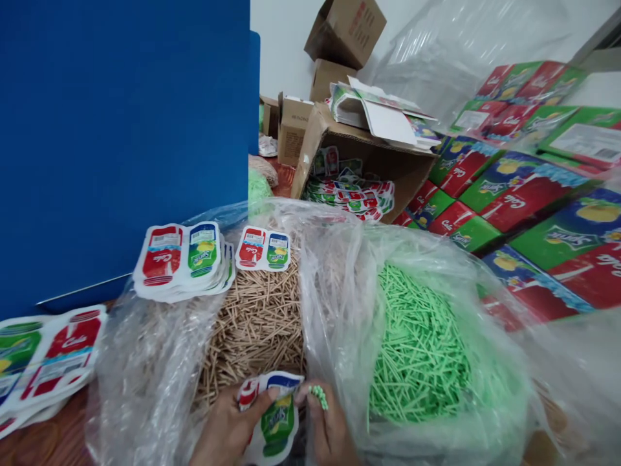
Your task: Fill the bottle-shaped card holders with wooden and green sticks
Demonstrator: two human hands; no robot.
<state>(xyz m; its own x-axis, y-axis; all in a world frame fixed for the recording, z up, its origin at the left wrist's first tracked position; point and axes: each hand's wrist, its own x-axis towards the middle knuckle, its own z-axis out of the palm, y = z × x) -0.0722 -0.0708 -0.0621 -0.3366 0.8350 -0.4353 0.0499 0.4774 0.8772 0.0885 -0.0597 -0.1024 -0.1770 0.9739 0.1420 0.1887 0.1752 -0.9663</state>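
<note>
My left hand (227, 426) is closed on a printed double pouch (280, 424), its green Sprite side facing up and its red side folded under my fingers. My right hand (330, 430) pinches a small bundle of light green sticks (319, 396), their ends showing between the fingers. Its fingertips are at the pouch's upper right edge; whether they grip that edge too I cannot tell. Both hands are over the near side of a clear plastic bag of brown sticks (262, 317). Right of it lies an opened bag of green sticks (420, 343).
A stack of Cola and Sprite pouches (179, 262) and a single pouch (263, 248) rest on the brown sticks' bag. More pouches (53, 362) lie at left. Behind are a tipped carton (412, 171) holding pouches, stacked printed boxes (514, 194) and a blue panel (121, 129).
</note>
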